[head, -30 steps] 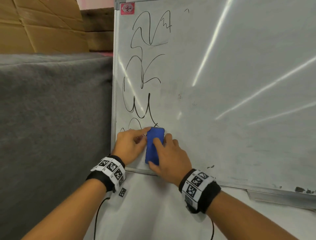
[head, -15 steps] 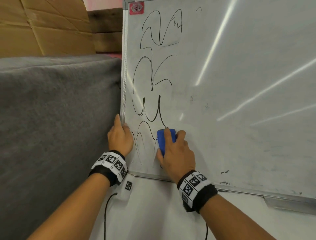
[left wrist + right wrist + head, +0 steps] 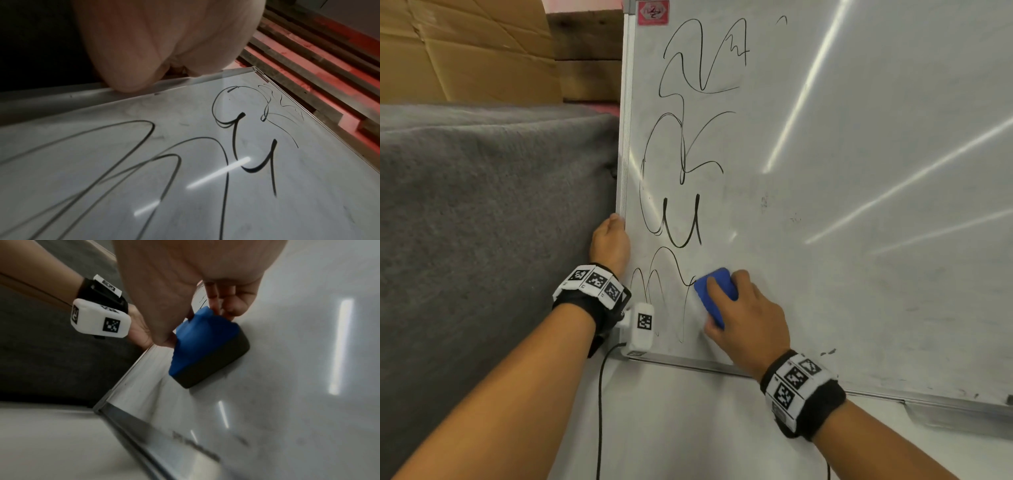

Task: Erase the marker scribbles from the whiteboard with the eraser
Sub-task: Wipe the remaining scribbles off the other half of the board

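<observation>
A whiteboard (image 3: pixel 859 171) stands upright with black marker scribbles (image 3: pixel 688 144) running down its left side. My right hand (image 3: pixel 743 315) grips a blue eraser (image 3: pixel 717 291) and presses its dark felt face against the board by the lowest scribbles. In the right wrist view the eraser (image 3: pixel 203 347) lies flat on the board under my thumb and fingers. My left hand (image 3: pixel 609 240) holds the board's left frame edge (image 3: pixel 624 154), fingers curled behind it. The left wrist view shows the scribbles (image 3: pixel 236 138) close up below that palm (image 3: pixel 164 40).
A grey blanket-covered surface (image 3: pixel 482 240) lies left of the board. Cardboard (image 3: pixel 465 51) stands behind it. The board's lower metal rail (image 3: pixel 722 366) runs above a white surface (image 3: pixel 688 428). Small marker specks (image 3: pixel 828 352) sit near the bottom rail.
My left hand let go of the eraser and moved left to the board's frame edge. My right hand alone now holds the eraser, tilted, a little to the right on the lowest scribbles.
</observation>
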`<state>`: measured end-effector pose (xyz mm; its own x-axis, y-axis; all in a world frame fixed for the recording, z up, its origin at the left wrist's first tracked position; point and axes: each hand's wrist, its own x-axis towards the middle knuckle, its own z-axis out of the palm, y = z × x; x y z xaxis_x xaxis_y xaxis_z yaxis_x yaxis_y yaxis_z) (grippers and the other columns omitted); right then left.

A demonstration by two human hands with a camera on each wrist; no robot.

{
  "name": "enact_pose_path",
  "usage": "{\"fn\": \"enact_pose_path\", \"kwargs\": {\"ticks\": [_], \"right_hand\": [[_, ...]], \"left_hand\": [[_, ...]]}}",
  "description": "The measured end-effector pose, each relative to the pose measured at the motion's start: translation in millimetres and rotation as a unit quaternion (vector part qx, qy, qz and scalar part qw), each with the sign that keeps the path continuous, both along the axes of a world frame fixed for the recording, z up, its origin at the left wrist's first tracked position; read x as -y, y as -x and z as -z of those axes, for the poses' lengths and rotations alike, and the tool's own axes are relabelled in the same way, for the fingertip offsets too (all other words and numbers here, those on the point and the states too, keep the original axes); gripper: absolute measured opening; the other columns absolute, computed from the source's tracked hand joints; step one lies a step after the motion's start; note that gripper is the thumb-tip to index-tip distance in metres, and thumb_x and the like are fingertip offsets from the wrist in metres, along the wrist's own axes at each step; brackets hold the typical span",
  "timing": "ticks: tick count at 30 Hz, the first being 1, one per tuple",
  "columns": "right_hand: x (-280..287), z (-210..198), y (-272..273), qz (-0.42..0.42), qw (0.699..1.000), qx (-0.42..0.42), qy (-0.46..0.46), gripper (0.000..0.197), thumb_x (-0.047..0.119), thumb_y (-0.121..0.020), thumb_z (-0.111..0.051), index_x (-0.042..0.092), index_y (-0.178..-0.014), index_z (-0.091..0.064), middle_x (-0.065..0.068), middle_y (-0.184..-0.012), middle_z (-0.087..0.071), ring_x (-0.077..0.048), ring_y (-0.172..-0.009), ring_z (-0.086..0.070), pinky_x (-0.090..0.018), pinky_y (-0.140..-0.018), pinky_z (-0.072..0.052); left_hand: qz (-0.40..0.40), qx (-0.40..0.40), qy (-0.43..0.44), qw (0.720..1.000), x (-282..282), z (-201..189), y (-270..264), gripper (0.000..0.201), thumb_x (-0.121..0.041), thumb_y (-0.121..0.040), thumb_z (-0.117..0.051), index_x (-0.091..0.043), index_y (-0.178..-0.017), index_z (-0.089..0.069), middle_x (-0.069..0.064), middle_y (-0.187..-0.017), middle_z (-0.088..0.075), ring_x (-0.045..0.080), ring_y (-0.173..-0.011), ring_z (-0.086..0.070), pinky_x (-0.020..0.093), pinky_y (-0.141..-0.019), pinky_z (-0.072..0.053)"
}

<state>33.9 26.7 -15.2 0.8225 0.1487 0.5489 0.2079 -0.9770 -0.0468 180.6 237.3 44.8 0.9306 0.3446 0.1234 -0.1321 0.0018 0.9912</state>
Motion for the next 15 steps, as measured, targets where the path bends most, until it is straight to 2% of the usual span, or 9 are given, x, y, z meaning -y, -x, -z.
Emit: {"fn": "enact_pose_path", "kwargs": {"ticks": [3,6,9,12,15], "right_hand": [[6,-12,-4,-0.012,0.999,0.027,0.013,0.050,0.039,-0.076,-0.071,0.023,-0.120,-0.054,-0.006,-0.111,-0.049,-0.018,-0.067,-0.050,-0.027,-0.042,-0.045],[6,-48,-25,-0.009,0.997,0.079,-0.009,0.047,0.040,-0.077,-0.070,0.022,-0.118,-0.055,-0.007,-0.110,-0.048,-0.016,-0.065,-0.039,-0.026,-0.045,-0.041],[3,-73,-40,-0.006,0.995,0.098,-0.011,0.045,0.041,-0.080,-0.069,0.020,-0.118,-0.055,-0.006,-0.110,-0.046,-0.015,-0.063,-0.040,-0.025,-0.047,-0.039],[3,-54,-31,-0.038,0.996,0.076,-0.001,0.048,0.040,-0.079,-0.069,0.021,-0.121,-0.054,-0.007,-0.113,-0.046,-0.015,-0.065,-0.042,-0.027,-0.045,-0.045],[8,-12,-13,-0.095,0.993,0.036,0.063,0.055,0.036,-0.074,-0.072,0.021,-0.124,-0.056,-0.008,-0.116,-0.049,-0.021,-0.066,-0.052,-0.029,-0.043,-0.046]], "left_hand": [[0.020,0.000,0.017,1.000,-5,7,-8,0.054,-0.053,-0.089,-0.041,-0.017,-0.120,-0.066,0.000,-0.114,-0.070,0.021,-0.108,-0.065,0.046,-0.103,-0.048],[0.031,-0.004,0.020,0.999,-8,10,-10,0.055,-0.055,-0.087,-0.041,-0.019,-0.121,-0.066,0.000,-0.113,-0.071,0.020,-0.107,-0.066,0.045,-0.102,-0.049],[0.040,-0.002,0.030,0.999,-8,9,-8,0.048,-0.052,-0.090,-0.042,-0.020,-0.115,-0.067,-0.001,-0.111,-0.071,0.020,-0.106,-0.065,0.045,-0.103,-0.049],[0.038,-0.007,0.033,0.999,-7,6,-6,0.036,-0.045,-0.098,-0.041,-0.024,-0.115,-0.065,-0.004,-0.109,-0.069,0.018,-0.107,-0.064,0.043,-0.105,-0.047],[0.039,-0.004,0.041,0.998,-6,4,-4,0.029,-0.042,-0.100,-0.042,-0.028,-0.098,-0.067,-0.005,-0.105,-0.070,0.018,-0.104,-0.065,0.043,-0.102,-0.049]]}}
